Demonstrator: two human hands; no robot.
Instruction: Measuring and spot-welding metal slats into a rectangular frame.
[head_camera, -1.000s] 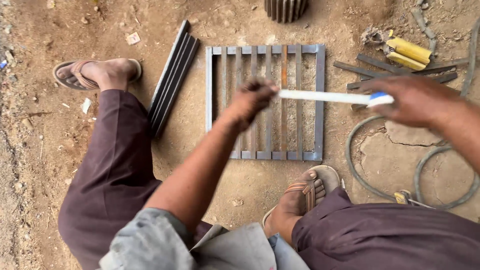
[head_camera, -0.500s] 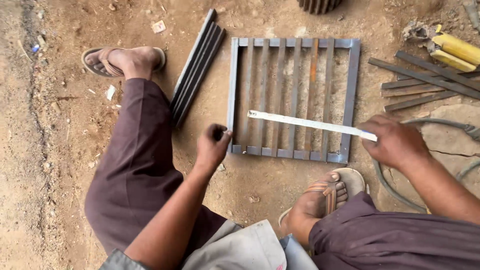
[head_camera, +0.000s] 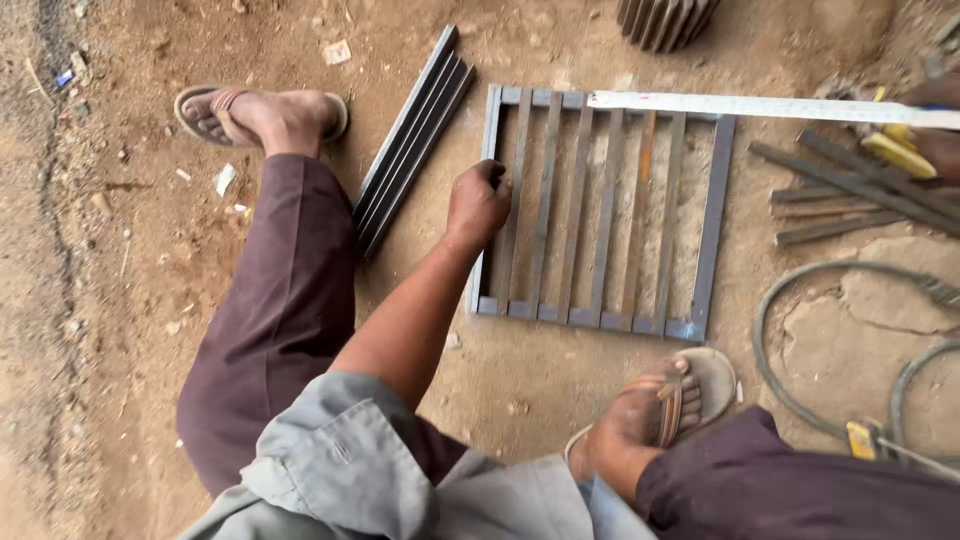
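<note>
Your left hand (head_camera: 478, 203), fingers curled, grips the left edge of the steel grille (head_camera: 600, 210) on the dirt; your right hand (head_camera: 935, 120), fingers unclear, holds the metal ruler (head_camera: 760, 106) across the grille's far edge.

Dirt-floor metal workshop — steel grille (head_camera: 600, 210), loose bars (head_camera: 410, 140)

A grey steel grate (head_camera: 603, 212) lies flat on the dirt ground, a rectangular frame filled with upright bars, one bar rusty orange. A long pale ruler (head_camera: 760, 107) stretches across its top edge, running out to the right.
</note>
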